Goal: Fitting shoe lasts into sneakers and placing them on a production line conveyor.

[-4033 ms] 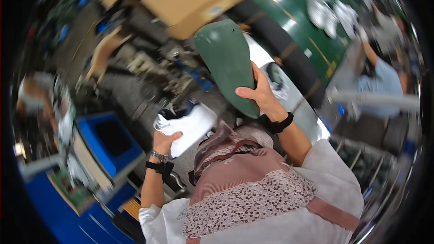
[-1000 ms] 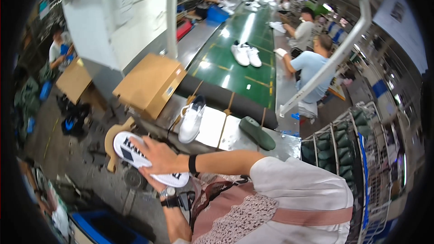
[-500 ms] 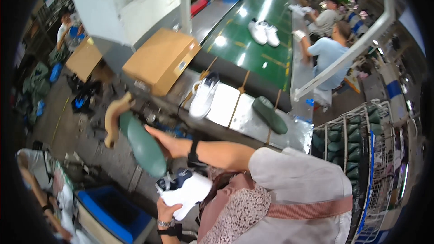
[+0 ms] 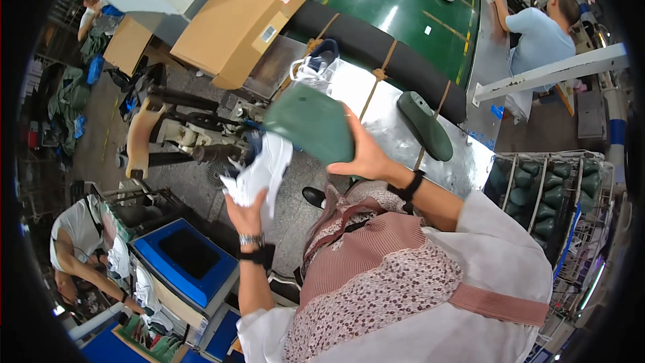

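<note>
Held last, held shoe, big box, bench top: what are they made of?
Held last: likely hard plastic, satin; smooth, even green, soft sheen.
Held shoe: leather or synthetic upper, can't tell which; looks smooth, white, low-sheen, no grain visible.
Big box: cardboard, matte; plain brown, creased edges.
Bench top: probably sheet metal, shiny; pale grey with bright glare.
</note>
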The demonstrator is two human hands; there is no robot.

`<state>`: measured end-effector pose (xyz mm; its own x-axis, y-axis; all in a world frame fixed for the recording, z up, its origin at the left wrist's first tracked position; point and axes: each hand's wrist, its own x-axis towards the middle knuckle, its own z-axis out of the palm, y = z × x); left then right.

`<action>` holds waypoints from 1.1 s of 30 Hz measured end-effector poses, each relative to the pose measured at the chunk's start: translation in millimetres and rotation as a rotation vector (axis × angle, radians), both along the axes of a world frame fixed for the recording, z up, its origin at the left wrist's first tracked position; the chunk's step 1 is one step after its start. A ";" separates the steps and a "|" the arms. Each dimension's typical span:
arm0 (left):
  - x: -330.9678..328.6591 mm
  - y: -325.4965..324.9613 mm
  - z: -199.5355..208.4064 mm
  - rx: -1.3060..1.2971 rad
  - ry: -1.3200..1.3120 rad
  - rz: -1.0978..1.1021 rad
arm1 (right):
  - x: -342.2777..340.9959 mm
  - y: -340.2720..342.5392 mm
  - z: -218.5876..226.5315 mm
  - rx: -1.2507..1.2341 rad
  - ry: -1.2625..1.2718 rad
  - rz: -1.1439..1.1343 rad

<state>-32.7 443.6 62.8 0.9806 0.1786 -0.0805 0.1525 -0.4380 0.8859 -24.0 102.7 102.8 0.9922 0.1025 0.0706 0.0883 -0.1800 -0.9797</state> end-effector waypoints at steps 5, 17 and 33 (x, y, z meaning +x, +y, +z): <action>149.4 -108.0 0.9 0.450 -0.236 0.022 | -67.7 -99.9 -55.6 -0.524 0.115 -0.485; 298.4 -182.7 -65.2 1.031 -0.216 -0.303 | -83.1 -213.2 -88.5 -0.611 0.007 -0.830; 344.6 -272.4 -12.3 1.027 -0.119 -1.035 | 64.3 -207.5 -24.7 -0.286 -0.086 -0.662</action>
